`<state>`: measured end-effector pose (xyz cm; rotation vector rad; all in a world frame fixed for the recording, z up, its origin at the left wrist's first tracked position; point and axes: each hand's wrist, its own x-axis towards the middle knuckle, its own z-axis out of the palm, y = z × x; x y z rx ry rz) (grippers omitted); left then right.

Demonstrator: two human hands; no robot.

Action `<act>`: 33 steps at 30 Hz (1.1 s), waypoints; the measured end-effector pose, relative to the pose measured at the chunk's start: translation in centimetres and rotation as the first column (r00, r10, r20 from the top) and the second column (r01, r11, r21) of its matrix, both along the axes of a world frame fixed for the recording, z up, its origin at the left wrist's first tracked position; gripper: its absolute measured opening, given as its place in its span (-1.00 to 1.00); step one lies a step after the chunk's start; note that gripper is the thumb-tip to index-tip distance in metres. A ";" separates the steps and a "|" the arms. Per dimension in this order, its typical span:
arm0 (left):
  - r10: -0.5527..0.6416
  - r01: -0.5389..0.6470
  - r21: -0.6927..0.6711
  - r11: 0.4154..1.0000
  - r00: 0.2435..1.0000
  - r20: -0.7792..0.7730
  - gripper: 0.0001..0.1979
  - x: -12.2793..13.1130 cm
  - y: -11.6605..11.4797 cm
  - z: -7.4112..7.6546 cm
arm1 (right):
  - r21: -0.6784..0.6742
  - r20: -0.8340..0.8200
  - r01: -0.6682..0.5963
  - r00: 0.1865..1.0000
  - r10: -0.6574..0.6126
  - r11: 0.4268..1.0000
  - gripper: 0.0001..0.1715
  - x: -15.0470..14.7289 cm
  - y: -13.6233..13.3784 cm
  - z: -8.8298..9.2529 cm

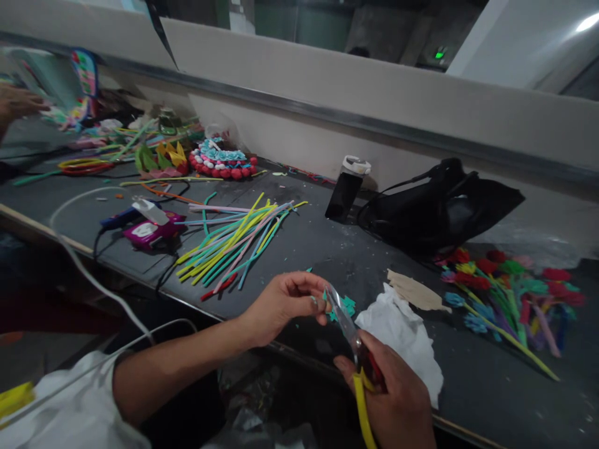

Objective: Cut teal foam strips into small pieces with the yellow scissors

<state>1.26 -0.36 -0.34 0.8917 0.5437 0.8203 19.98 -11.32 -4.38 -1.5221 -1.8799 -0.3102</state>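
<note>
My left hand (281, 305) is closed in a pinch, with a bit of green material showing at its fingertips. My right hand (397, 399) is wrapped around scissors (345, 319) with yellow and red handles. The scissor tips are up against the fingertips of my left hand, at the green bit. Small green cut pieces (347, 307) lie on the dark table (299, 243) just behind the blades. To their right is a crumpled white sheet (402, 330), partly behind my right hand.
Ahead lies a pile of coloured pipe cleaners (238, 240). A purple device (152, 232) with cables sits left of it. A bottle (346, 187), a black bag (444, 206) and fuzzy flowers (510, 293) are at right. Another person's hand (19, 103) shows far left.
</note>
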 end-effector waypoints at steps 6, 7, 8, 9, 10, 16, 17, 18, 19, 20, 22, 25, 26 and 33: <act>0.034 -0.034 -0.035 0.999 0.999 -0.016 -0.83 0.1 -0.4 0.0 | -0.003 0.008 -0.003 1.000 0.003 1.000 -0.58 -0.4 0.4 0.4; 0.037 -0.038 -0.034 0.999 0.999 -0.017 -0.83 0.1 -0.4 0.0 | -0.004 0.004 -0.003 1.000 0.003 1.000 -0.57 -0.5 0.4 0.4; 0.037 -0.038 -0.029 0.999 0.999 -0.020 -0.84 0.1 -0.5 0.0 | -0.008 -0.001 -0.002 1.000 0.002 1.000 -0.57 -0.5 0.4 0.4; 0.036 -0.037 -0.022 0.999 0.999 -0.026 -0.85 0.1 -0.5 -0.1 | -0.019 -0.005 0.000 1.000 0.000 1.000 -0.57 -0.6 0.4 0.4; 0.034 -0.035 -0.017 0.999 0.999 -0.036 -0.86 0.1 -0.6 -0.1 | -0.027 -0.006 0.003 1.000 -0.003 1.000 -0.57 -0.6 0.4 0.3; 0.020 -0.021 -0.010 1.000 0.998 -0.062 -0.87 0.2 -0.8 0.1 | -0.017 0.016 0.005 1.000 -0.005 1.000 -0.55 -0.7 0.5 0.2; 0.018 -0.019 -0.008 1.000 0.998 -0.067 -0.87 0.2 -0.9 0.2 | -0.022 0.013 0.001 1.000 0.000 1.000 -0.54 -0.7 0.5 0.2; 0.016 -0.016 -0.006 1.000 0.997 -0.072 -0.86 0.2 -0.9 0.2 | -0.026 0.011 -0.002 1.000 0.002 1.000 -0.54 -0.7 0.6 0.2; 0.013 -0.014 -0.005 1.000 0.997 -0.074 -0.86 0.2 -1.0 0.2 | -0.028 0.012 -0.001 1.000 0.002 1.000 -0.54 -0.7 0.6 0.2; 0.014 -0.014 -0.005 1.000 0.997 -0.075 -0.85 0.2 -1.0 0.2 | -0.029 0.014 0.001 1.000 -0.001 1.000 -0.54 -0.8 0.6 0.2; 0.023 -0.023 -0.010 1.000 0.997 -0.074 -0.85 0.2 -1.1 0.1 | -0.039 0.018 0.006 1.000 -0.005 0.999 -0.53 -0.8 0.7 0.2; 0.038 -0.039 -0.016 0.999 0.997 -0.074 -0.85 0.3 -1.2 0.0 | -0.044 0.021 0.016 1.000 -0.015 0.999 -0.53 -0.9 0.7 0.3; 0.041 -0.043 -0.017 0.999 0.997 -0.069 -0.84 0.4 -1.2 0.0 | -0.039 0.023 0.017 1.000 -0.016 0.999 -0.53 -0.9 0.7 0.3; 0.029 -0.031 -0.018 0.999 0.997 -0.074 -0.83 0.7 -1.6 0.0 | -0.052 0.025 0.041 0.999 -0.040 0.998 -0.50 -1.0 0.7 0.1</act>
